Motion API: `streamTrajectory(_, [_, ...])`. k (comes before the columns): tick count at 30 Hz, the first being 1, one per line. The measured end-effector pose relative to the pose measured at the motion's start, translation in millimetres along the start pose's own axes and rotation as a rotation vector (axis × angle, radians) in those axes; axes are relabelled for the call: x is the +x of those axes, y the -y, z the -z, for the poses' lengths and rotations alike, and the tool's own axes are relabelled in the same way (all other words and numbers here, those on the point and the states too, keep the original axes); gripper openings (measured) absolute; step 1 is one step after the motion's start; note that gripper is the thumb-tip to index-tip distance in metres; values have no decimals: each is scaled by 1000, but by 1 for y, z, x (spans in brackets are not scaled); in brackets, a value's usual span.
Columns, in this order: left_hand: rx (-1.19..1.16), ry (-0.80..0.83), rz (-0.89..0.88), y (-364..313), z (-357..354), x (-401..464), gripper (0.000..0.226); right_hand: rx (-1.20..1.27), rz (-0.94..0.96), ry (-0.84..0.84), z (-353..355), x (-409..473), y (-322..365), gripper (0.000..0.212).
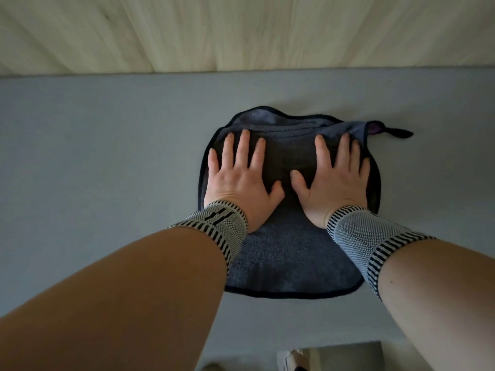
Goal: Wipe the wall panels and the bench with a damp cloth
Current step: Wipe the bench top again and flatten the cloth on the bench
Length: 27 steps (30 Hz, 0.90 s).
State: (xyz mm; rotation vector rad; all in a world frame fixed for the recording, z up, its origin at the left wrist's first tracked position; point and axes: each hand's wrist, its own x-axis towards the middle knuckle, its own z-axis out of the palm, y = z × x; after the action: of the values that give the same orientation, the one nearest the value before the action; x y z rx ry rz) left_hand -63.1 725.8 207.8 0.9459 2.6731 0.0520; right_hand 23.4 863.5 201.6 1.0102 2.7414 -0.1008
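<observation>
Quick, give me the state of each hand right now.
Left hand: open, fingers straight, pressing flat on the cloth.
Right hand: open, fingers spread, pressing flat on the same cloth.

Bare forearms, each with a knitted wristband (225, 223) just behind the hand: white-grey mesh weave edged in black-and-white stripes. The left band carries dark marks, perhaps a logo.
</observation>
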Motion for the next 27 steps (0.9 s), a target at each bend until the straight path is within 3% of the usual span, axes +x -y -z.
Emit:
streamTrajectory(12, [73,-48,-1,-31,24,119,85,-5,124,-55,33,132,-31,85])
streamTrajectory(27, [-19,-20,-21,-31,28,120,82,-24,157,-80,35,132,-29,76])
